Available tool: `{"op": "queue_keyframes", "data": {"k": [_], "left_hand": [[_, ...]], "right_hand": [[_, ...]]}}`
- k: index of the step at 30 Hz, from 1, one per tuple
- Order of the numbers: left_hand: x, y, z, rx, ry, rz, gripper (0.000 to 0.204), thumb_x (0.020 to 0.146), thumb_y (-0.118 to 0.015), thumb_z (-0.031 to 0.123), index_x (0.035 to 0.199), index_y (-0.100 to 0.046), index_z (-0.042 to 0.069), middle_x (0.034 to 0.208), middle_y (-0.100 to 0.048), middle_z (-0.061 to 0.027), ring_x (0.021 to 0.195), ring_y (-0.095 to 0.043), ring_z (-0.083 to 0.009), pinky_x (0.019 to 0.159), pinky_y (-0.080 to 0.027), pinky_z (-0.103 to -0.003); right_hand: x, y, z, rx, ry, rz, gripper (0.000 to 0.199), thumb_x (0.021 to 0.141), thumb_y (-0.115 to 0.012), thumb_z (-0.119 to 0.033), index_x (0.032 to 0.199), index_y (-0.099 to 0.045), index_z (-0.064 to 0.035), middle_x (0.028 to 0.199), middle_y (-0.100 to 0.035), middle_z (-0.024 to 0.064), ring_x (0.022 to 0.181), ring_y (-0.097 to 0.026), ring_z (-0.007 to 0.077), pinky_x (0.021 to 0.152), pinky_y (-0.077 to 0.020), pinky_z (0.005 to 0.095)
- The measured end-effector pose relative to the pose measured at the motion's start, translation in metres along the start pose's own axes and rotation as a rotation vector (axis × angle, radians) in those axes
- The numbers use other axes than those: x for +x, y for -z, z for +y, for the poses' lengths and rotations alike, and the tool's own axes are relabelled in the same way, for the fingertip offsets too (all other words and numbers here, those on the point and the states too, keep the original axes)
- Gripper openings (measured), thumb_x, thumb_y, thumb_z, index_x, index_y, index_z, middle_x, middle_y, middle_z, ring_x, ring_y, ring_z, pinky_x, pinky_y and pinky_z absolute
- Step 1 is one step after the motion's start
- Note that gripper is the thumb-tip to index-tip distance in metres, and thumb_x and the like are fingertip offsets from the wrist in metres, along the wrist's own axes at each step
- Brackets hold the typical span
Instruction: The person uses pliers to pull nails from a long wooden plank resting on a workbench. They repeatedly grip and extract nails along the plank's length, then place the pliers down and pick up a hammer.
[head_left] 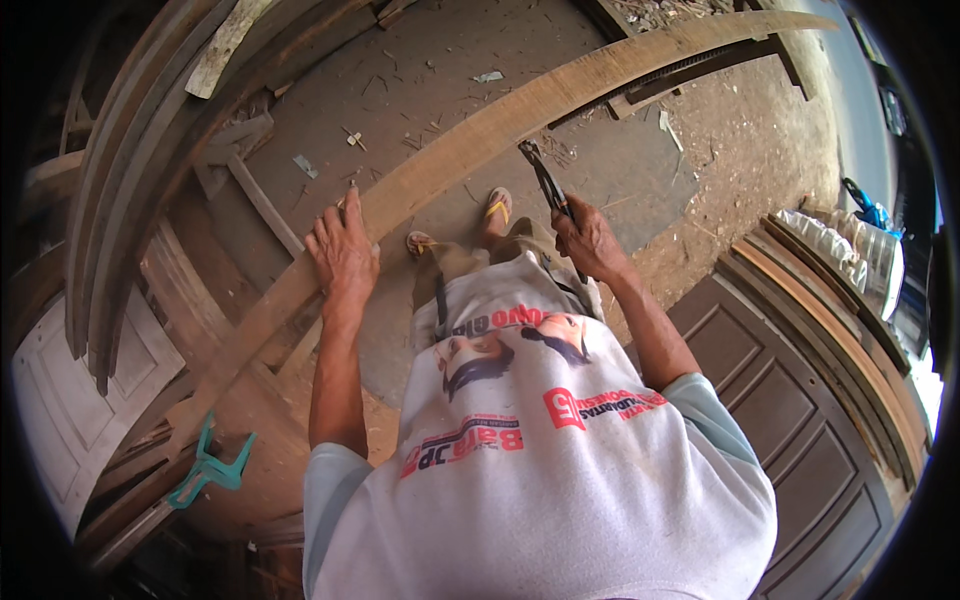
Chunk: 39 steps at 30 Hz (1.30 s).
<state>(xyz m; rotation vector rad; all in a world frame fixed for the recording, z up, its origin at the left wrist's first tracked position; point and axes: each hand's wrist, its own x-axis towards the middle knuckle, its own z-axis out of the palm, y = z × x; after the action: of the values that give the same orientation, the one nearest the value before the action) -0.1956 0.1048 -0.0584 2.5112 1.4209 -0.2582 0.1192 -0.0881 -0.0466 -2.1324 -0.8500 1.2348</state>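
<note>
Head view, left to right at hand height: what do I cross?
White panelled door → green clamp → left hand flat on the long curved plank → right hand, grip closed on a dark tool → brown panelled door.

A long curved wooden plank (pixel 480 140) lies diagonally; dark pincers (pixel 543 178) touch its edge.

Soft daylight, glare at right, fisheye-bent edges

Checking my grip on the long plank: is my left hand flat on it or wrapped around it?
Flat: the left hand lies palm down on the long plank, fingers spread on top.
</note>
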Motion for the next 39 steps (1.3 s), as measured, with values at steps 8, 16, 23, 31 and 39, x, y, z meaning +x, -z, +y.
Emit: {"op": "queue_keyframes", "data": {"k": [8, 16, 23, 31, 39], "left_hand": [[0.005, 0.008, -0.003, -0.023, -0.053, -0.013, 0.104, 0.075, -0.091, 0.01, 0.162, -0.034, 0.012, 0.138, -0.054, -0.0221, 0.131, -0.053, -0.0412, 0.109, -0.037, -0.055], [0.006, 0.011, -0.002, -0.05, -0.035, -0.047, 0.103, 0.075, -0.091, 0.009, 0.161, -0.034, 0.012, 0.14, -0.054, -0.0224, 0.133, -0.052, -0.0417, 0.111, -0.036, -0.056], [0.005, 0.008, -0.004, -0.046, -0.048, -0.016, 0.104, 0.075, -0.091, 0.009, 0.162, -0.033, 0.011, 0.139, -0.054, -0.0235, 0.133, -0.052, -0.0429, 0.111, -0.036, -0.056], [0.004, 0.005, -0.007, -0.041, -0.072, -0.009, 0.105, 0.075, -0.091, 0.008, 0.162, -0.032, 0.011, 0.137, -0.055, -0.0248, 0.131, -0.052, -0.0447, 0.109, -0.037, -0.058], [0.009, 0.006, -0.009, -0.064, -0.054, -0.052, 0.104, 0.076, -0.089, 0.008, 0.162, -0.031, 0.012, 0.14, -0.054, -0.0256, 0.135, -0.05, -0.0458, 0.111, -0.036, -0.06]], "right_hand": [[-0.014, -0.008, -0.006, 0.126, 0.014, 0.34, 0.029, 0.101, -0.055, -0.019, 0.122, -0.058, 0.0008, 0.081, -0.062, 0.0113, 0.075, -0.066, 0.021, 0.072, -0.0541, 0.0373], [-0.026, -0.028, -0.004, -0.016, 0.095, 0.282, 0.069, 0.094, -0.059, -0.011, 0.16, -0.042, -0.0012, 0.115, -0.066, 0.0257, 0.109, -0.067, 0.0417, 0.101, -0.0522, 0.0458], [-0.022, -0.027, -0.004, -0.299, 0.209, 0.111, 0.068, 0.096, -0.06, -0.011, 0.162, -0.044, -0.0081, 0.091, -0.054, 0.0164, 0.088, -0.061, 0.0287, 0.082, -0.0514, 0.0392], [-0.013, -0.012, -0.014, 0.101, -0.021, 0.579, 0.065, 0.098, -0.06, -0.018, 0.16, -0.046, -0.0078, 0.084, -0.058, 0.0112, 0.077, -0.059, 0.0214, 0.073, -0.05, 0.0399], [-0.023, -0.025, -0.004, 0.044, -0.031, 0.003, 0.047, 0.096, -0.057, -0.017, 0.138, -0.057, 0.004, 0.104, -0.072, 0.0178, 0.102, -0.072, 0.0218, 0.086, -0.0552, 0.036]]}}
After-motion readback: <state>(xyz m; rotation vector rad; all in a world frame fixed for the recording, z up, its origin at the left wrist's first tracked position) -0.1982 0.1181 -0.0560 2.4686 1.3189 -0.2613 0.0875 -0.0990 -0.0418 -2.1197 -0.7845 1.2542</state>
